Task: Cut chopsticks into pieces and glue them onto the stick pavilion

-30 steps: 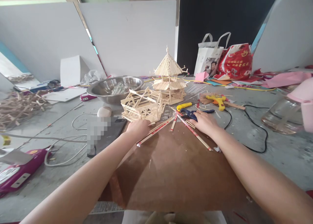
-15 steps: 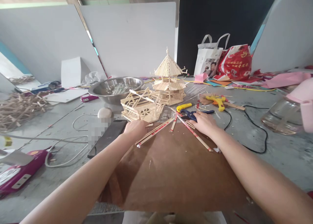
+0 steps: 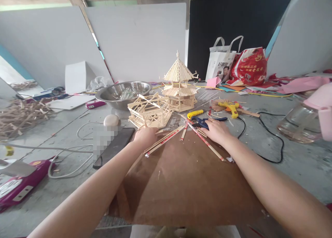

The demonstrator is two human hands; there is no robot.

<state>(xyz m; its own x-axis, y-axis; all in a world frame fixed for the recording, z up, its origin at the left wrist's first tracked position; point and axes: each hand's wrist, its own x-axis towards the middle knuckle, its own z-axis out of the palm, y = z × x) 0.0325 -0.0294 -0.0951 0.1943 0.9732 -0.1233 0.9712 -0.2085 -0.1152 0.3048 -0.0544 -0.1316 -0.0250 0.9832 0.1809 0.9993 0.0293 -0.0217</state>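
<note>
My left hand (image 3: pixel 146 137) rests palm down at the far edge of a brown sheet (image 3: pixel 176 189), its fingers stretched forward beside the open frame of pale wooden sticks (image 3: pixel 151 111). My right hand (image 3: pixel 217 130) lies flat too, fingers spread over or against the blue-and-yellow pliers (image 3: pixel 198 121); its grasp is not closed around them. Between both hands lie bundles of thin sticks (image 3: pixel 166 140) with red-and-white wrappers. Behind the frame stands a stick-built pavilion model (image 3: pixel 179 84) with a pointed two-tier roof.
A steel basin (image 3: pixel 103 95) sits behind the frame. A yellow glue gun (image 3: pixel 230 108) with a black cord lies right. A phone-like black slab (image 3: pixel 121 141) and white cable are left, near a purple power strip (image 3: pixel 28 182). A pink-lidded jar (image 3: pixel 301 122) stands far right.
My left hand's fingers have lowered slightly and its forearm has shifted a little to the right. My right hand and the models stay where they were.
</note>
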